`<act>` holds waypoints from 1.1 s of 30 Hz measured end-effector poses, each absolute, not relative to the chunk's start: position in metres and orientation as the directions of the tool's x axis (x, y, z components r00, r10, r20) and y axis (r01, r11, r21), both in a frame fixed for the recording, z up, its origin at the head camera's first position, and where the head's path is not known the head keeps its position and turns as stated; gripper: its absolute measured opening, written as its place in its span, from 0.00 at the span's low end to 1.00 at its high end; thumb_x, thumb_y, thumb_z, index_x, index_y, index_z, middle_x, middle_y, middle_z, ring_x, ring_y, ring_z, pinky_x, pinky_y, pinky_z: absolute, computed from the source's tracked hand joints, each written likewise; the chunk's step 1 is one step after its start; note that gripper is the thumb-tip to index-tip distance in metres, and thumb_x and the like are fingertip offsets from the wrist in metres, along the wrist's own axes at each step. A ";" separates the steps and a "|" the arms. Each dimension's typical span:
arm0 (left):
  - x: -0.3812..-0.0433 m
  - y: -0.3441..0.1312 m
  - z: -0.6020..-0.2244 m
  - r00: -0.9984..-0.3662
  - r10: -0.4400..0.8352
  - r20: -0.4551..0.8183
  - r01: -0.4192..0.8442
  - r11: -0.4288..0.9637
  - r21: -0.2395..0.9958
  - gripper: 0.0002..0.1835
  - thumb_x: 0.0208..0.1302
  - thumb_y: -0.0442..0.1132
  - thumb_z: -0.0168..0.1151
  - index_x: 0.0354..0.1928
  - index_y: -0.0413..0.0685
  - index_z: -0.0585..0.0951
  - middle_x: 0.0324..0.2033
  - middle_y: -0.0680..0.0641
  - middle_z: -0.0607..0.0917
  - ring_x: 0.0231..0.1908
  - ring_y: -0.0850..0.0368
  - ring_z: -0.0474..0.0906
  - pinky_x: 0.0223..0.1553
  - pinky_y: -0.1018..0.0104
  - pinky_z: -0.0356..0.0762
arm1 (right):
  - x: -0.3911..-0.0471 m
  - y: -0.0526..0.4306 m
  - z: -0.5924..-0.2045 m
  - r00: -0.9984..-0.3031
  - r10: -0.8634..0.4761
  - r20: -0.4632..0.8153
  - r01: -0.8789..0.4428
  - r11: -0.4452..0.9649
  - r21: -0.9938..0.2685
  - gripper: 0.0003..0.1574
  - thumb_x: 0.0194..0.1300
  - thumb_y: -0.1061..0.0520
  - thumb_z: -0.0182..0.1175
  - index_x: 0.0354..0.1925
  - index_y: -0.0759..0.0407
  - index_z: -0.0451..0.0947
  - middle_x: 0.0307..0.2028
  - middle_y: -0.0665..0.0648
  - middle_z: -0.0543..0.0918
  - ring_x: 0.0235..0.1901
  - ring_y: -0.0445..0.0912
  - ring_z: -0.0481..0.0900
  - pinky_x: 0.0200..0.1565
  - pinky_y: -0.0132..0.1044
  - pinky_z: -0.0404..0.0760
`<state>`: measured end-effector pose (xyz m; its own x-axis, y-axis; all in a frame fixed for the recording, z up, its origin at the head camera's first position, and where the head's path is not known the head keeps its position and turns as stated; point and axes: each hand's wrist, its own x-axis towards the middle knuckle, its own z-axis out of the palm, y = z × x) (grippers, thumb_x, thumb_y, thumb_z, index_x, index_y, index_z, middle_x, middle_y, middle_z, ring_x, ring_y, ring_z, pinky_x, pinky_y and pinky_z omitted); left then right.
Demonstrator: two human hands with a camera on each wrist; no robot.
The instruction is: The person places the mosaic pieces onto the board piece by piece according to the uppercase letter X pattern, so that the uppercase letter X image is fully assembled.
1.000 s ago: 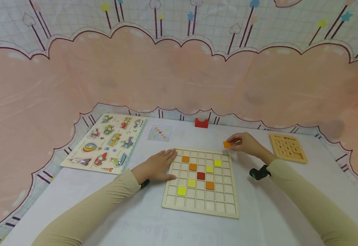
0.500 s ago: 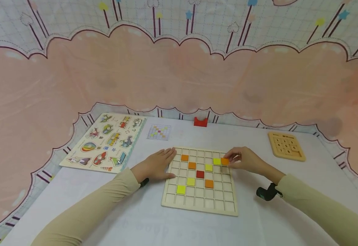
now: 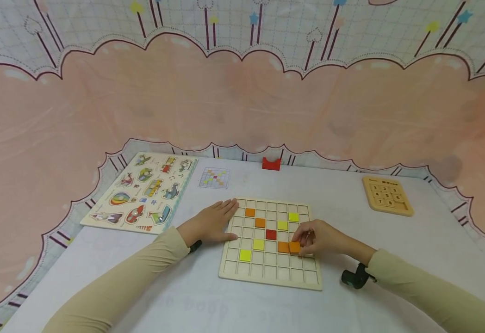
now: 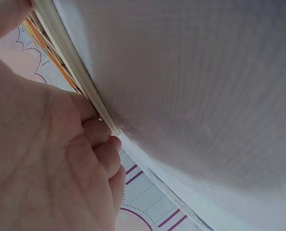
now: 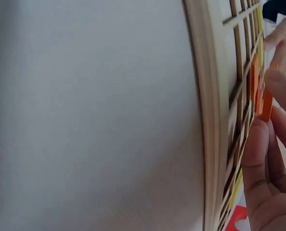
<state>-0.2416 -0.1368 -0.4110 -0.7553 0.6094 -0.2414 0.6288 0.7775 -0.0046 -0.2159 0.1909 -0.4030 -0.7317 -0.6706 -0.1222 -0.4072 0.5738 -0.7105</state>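
A wooden grid board [image 3: 270, 273] lies on the table with several orange and yellow square tiles and one red tile [image 3: 270, 235] in its cells. My right hand [image 3: 319, 237] pinches an orange tile [image 3: 294, 248] between thumb and fingers over the board, right beside another orange tile [image 3: 283, 247]. In the right wrist view the pinched orange tile [image 5: 268, 103] is held on edge above the grid. My left hand [image 3: 211, 223] rests along the board's left edge, fingers extended; the left wrist view shows its fingers touching the board's side [image 4: 80, 72].
A small printed grid card [image 3: 214, 178] lies behind the board. To the left is a picture puzzle board [image 3: 142, 194] of vehicles. A red notched piece [image 3: 271, 164] stands at the back. At right lies a wooden number puzzle [image 3: 387, 196].
My right hand has carried the orange tile from beyond the board's far right corner down over the grid, toward the lower orange tile. The left hand has stayed at the board's edge.
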 end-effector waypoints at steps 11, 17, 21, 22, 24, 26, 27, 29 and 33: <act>-0.241 -0.137 -0.406 -0.746 0.620 -0.243 0.640 0.768 -0.005 0.49 0.64 0.67 0.46 0.72 0.36 0.48 0.73 0.39 0.48 0.73 0.46 0.45 0.73 0.53 0.46 | -0.209 0.188 -0.402 -0.666 -0.717 -0.205 -0.418 0.587 -0.693 0.14 0.47 0.56 0.74 0.34 0.53 0.81 0.28 0.48 0.77 0.27 0.37 0.71 0.28 0.25 0.74; -0.242 -0.137 -0.407 -0.743 0.620 -0.251 0.639 0.769 0.004 0.50 0.64 0.67 0.46 0.73 0.36 0.47 0.73 0.39 0.48 0.74 0.46 0.45 0.73 0.53 0.46 | -0.209 0.190 -0.402 -0.644 -0.739 -0.199 -0.433 0.566 -0.701 0.15 0.47 0.54 0.74 0.34 0.53 0.81 0.29 0.48 0.77 0.28 0.36 0.71 0.29 0.24 0.75; -0.242 -0.137 -0.409 -0.737 0.629 -0.249 0.648 0.762 0.008 0.49 0.64 0.66 0.46 0.73 0.36 0.47 0.73 0.38 0.47 0.73 0.45 0.44 0.73 0.52 0.46 | -0.209 0.191 -0.403 -0.630 -0.754 -0.186 -0.445 0.546 -0.710 0.13 0.49 0.55 0.73 0.34 0.53 0.81 0.29 0.48 0.77 0.29 0.36 0.71 0.29 0.25 0.75; -0.242 -0.138 -0.409 -0.736 0.631 -0.247 0.650 0.760 0.007 0.49 0.64 0.66 0.46 0.73 0.36 0.46 0.73 0.38 0.47 0.73 0.45 0.44 0.73 0.53 0.46 | -0.210 0.191 -0.404 -0.627 -0.758 -0.182 -0.447 0.541 -0.712 0.12 0.49 0.56 0.73 0.34 0.53 0.81 0.29 0.48 0.77 0.29 0.36 0.71 0.29 0.25 0.76; -0.242 -0.138 -0.409 -0.734 0.637 -0.238 0.654 0.756 0.006 0.49 0.65 0.66 0.46 0.72 0.36 0.47 0.73 0.38 0.47 0.73 0.44 0.45 0.73 0.52 0.46 | -0.210 0.190 -0.404 -0.624 -0.761 -0.179 -0.454 0.539 -0.710 0.12 0.49 0.56 0.72 0.33 0.52 0.81 0.29 0.47 0.77 0.29 0.36 0.71 0.30 0.25 0.76; -0.242 -0.138 -0.409 -0.734 0.638 -0.231 0.656 0.755 0.004 0.49 0.64 0.66 0.46 0.72 0.36 0.47 0.73 0.38 0.48 0.73 0.44 0.45 0.73 0.52 0.47 | -0.211 0.190 -0.404 -0.622 -0.762 -0.178 -0.463 0.542 -0.702 0.12 0.49 0.56 0.73 0.33 0.50 0.80 0.29 0.47 0.77 0.28 0.36 0.71 0.29 0.25 0.76; -0.242 -0.138 -0.408 -0.735 0.638 -0.230 0.655 0.755 0.004 0.49 0.64 0.66 0.46 0.72 0.36 0.47 0.73 0.38 0.48 0.73 0.44 0.45 0.73 0.52 0.47 | -0.211 0.190 -0.404 -0.623 -0.762 -0.178 -0.466 0.544 -0.698 0.12 0.49 0.56 0.73 0.32 0.50 0.80 0.28 0.46 0.77 0.28 0.36 0.71 0.29 0.25 0.76; -0.242 -0.137 -0.408 -0.736 0.637 -0.230 0.653 0.757 0.007 0.49 0.64 0.66 0.46 0.72 0.36 0.47 0.73 0.38 0.48 0.73 0.44 0.46 0.73 0.52 0.47 | -0.212 0.190 -0.404 -0.626 -0.758 -0.184 -0.468 0.554 -0.689 0.12 0.49 0.56 0.73 0.32 0.49 0.80 0.28 0.45 0.77 0.28 0.35 0.71 0.29 0.25 0.76; -0.241 -0.136 -0.408 -0.740 0.626 -0.244 0.644 0.765 0.011 0.49 0.64 0.66 0.47 0.73 0.36 0.47 0.73 0.38 0.48 0.73 0.44 0.45 0.73 0.52 0.47 | -0.211 0.189 -0.404 -0.621 -0.762 -0.187 -0.469 0.551 -0.691 0.14 0.48 0.55 0.73 0.35 0.48 0.80 0.29 0.45 0.77 0.29 0.35 0.71 0.30 0.25 0.76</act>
<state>-0.2414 -0.1364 -0.4080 -0.7402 0.6265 -0.2441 0.6438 0.7651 0.0114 -0.2112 0.1894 -0.4043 -0.6206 -0.7616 -0.1866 -0.4685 0.5509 -0.6906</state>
